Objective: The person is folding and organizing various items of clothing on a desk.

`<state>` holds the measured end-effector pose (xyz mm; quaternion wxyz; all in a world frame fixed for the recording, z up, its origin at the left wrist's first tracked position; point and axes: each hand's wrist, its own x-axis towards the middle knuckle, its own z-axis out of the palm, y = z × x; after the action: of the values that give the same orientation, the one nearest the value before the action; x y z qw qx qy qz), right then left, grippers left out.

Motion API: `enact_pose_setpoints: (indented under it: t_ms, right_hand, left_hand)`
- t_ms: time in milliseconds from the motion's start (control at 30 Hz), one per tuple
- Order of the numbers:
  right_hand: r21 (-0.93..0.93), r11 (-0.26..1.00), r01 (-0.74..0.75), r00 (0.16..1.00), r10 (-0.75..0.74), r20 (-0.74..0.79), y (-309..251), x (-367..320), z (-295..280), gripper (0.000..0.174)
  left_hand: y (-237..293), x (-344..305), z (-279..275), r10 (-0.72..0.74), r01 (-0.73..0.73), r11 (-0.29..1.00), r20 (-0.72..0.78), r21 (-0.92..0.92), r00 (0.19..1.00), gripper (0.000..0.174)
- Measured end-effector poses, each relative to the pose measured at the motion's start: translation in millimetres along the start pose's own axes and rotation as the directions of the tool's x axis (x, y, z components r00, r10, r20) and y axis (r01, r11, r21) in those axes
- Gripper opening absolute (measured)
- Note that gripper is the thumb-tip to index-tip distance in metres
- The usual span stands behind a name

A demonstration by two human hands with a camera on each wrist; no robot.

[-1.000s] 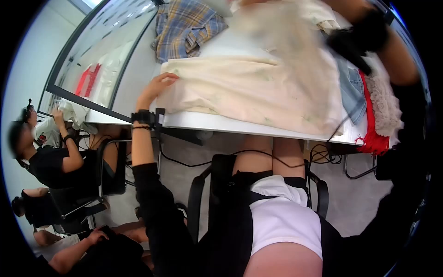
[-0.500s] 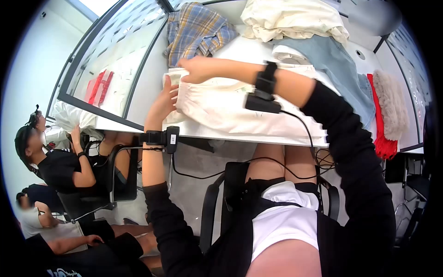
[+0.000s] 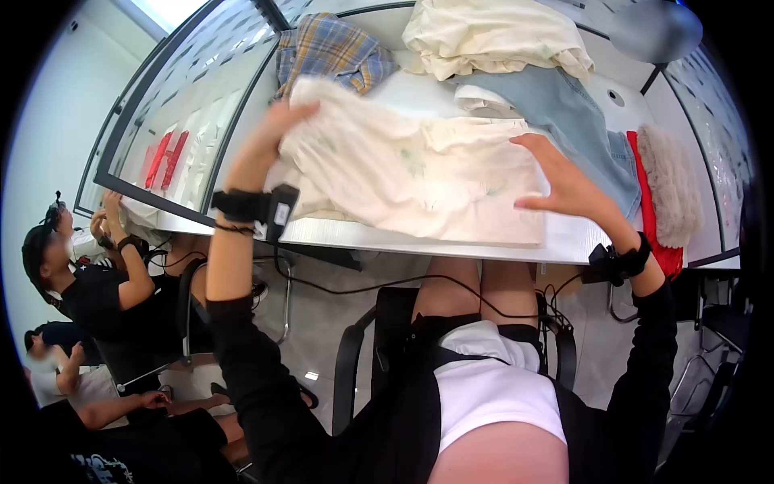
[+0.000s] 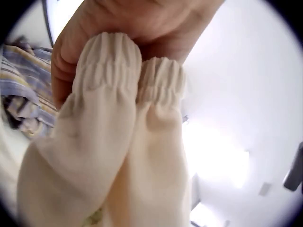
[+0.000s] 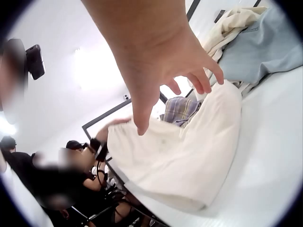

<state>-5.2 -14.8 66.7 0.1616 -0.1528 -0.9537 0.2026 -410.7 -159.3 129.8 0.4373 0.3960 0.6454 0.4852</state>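
Observation:
Cream pants with faint green prints lie folded along the front of the white table, their left end raised. My left hand holds that end up. In the left wrist view, the fingers of my left hand grip the pants at two gathered elastic cuffs, side by side. At the other end, my right hand hovers with thumb and fingers spread around the fold. In the right wrist view, the fingertips of my right hand are right at the top of the cream cloth.
A plaid shirt lies at the back left, a heap of cream cloth at the back. Blue denim, a red fringed cloth and grey fluffy fabric lie to the right. A framed clear panel borders the left side.
My right hand first spread the cloth at the right, then reached across to the left end beside my left hand. It is now back at the right end, while my left hand has lifted the cuffs.

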Motion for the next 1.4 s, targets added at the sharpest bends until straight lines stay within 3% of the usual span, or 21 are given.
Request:
enact_pose_setpoints:
  t_ms: [67, 167, 300, 367, 433, 467, 500, 533, 567, 633, 667, 767, 867, 967, 1000, 1100, 1167, 1233, 1300, 1333, 1400]
  right_hand:
    - [-0.117, 0.991, 0.064, 0.998, -0.063, 0.008, -17, -6, 5, 0.091]
    - [-0.359, 0.929, 0.091, 0.995, -0.069, 0.076, -27, -11, 16, 0.101]
    - [-0.089, 0.989, -0.115, 0.991, 0.121, 0.062, 3, -11, 21, 0.099]
    - [0.013, 0.956, -0.294, 0.956, 0.294, 0.004, 26, -12, 33, 0.084]
    - [0.246, 0.832, -0.497, 0.863, 0.503, 0.041, 51, -4, 40, 0.075]
    - [0.369, 0.756, -0.54, 0.833, 0.544, 0.105, 54, 3, 41, 0.072]
    - [0.479, 0.661, -0.578, 0.8, 0.575, 0.172, 57, 10, 41, 0.068]
    - [0.573, 0.548, -0.61, 0.766, 0.594, 0.246, 56, 13, 42, 0.065]
    - [0.554, 0.548, -0.626, 0.751, 0.616, 0.24, 51, 16, 44, 0.064]
    - [0.516, 0.555, -0.652, 0.728, 0.65, 0.221, 36, 30, 50, 0.063]
    - [0.467, 0.555, -0.688, 0.696, 0.686, 0.21, 32, 35, 51, 0.051]
    - [0.606, 0.502, -0.617, 0.758, 0.587, 0.285, 42, 32, 54, 0.04]
    - [0.652, 0.429, -0.625, 0.733, 0.608, 0.303, 56, 15, 34, 0.033]
    - [0.675, 0.407, -0.615, 0.71, 0.659, 0.249, 66, -13, 10, 0.034]
    - [0.679, 0.397, -0.618, 0.691, 0.686, 0.228, 69, -21, 6, 0.035]
    - [0.552, 0.453, -0.699, 0.653, 0.72, 0.235, 84, -41, 3, 0.036]
    - [0.523, 0.534, -0.664, 0.683, 0.719, 0.133, 82, -48, 6, 0.035]
    - [0.506, 0.596, -0.624, 0.713, 0.699, 0.056, 84, -51, 9, 0.035]
    - [0.512, 0.643, -0.57, 0.746, 0.665, -0.005, 90, -53, 16, 0.037]
    - [0.521, 0.698, -0.491, 0.788, 0.611, -0.076, 99, -55, 24, 0.039]
    - [0.531, 0.554, -0.641, 0.704, 0.7, 0.119, 84, -50, 9, 0.041]
  left_hand:
    - [47, -3, 3, 0.107, -0.106, 0.99, -0.011, 0.095, 0.994, 0.036]
    - [65, 7, -37, 0.04, -0.039, 0.996, -0.018, 0.076, 0.999, 0.04]
    - [-34, 21, -112, -0.198, 0.221, 0.958, -0.133, 0.185, 0.971, 0.044]
    - [-74, -2, -108, -0.236, 0.264, 0.954, -0.19, 0.139, 0.953, 0.047]
    - [-120, 11, -125, -0.179, 0.339, 0.802, -0.343, 0.491, 0.922, 0.051]
    - [-116, 5, -106, -0.122, 0.272, 0.861, -0.346, 0.429, 0.93, 0.054]
    - [-120, 10, -109, -0.04, 0.23, 0.81, -0.341, 0.539, 0.939, 0.054]
    - [-127, 14, -112, 0.038, 0.19, 0.745, -0.326, 0.639, 0.945, 0.054]
    - [-134, 16, -112, 0.112, 0.153, 0.669, -0.302, 0.728, 0.947, 0.054]
    - [-128, 14, -102, 0.085, 0.256, 0.614, -0.386, 0.746, 0.919, 0.055]
    - [-125, 12, -99, 0.075, 0.309, 0.583, -0.428, 0.752, 0.901, 0.055]
    - [-119, 3, -91, 0.101, 0.263, 0.575, -0.386, 0.775, 0.917, 0.054]
    - [-136, -3, -95, 0.054, 0.182, 0.721, -0.316, 0.668, 0.947, 0.057]
    - [-129, -24, -34, 0.101, 0.23, 0.584, -0.351, 0.778, 0.931, 0.058]
    - [-129, -23, -17, 0.011, 0.309, 0.582, -0.387, 0.753, 0.922, 0.061]
    - [-103, -30, 38, 0.447, 0.171, 0.226, -0.258, 0.959, 0.856, 0.058]
    - [-83, -15, 64, 0.643, -0.096, 0.157, -0.028, 0.983, 0.766, 0.055]
    - [-56, -7, 122, 0.665, -0.38, 0.233, 0.138, 0.895, 0.734, 0.052]
    - [-57, -5, 188, 0.575, -0.51, 0.218, 0.313, 0.832, 0.756, 0.053]
    - [-70, -2, 213, 0.532, -0.464, 0.207, 0.299, 0.861, 0.792, 0.056]
    - [-105, 12, 232, 0.477, -0.399, 0.215, 0.26, 0.892, 0.839, 0.062]
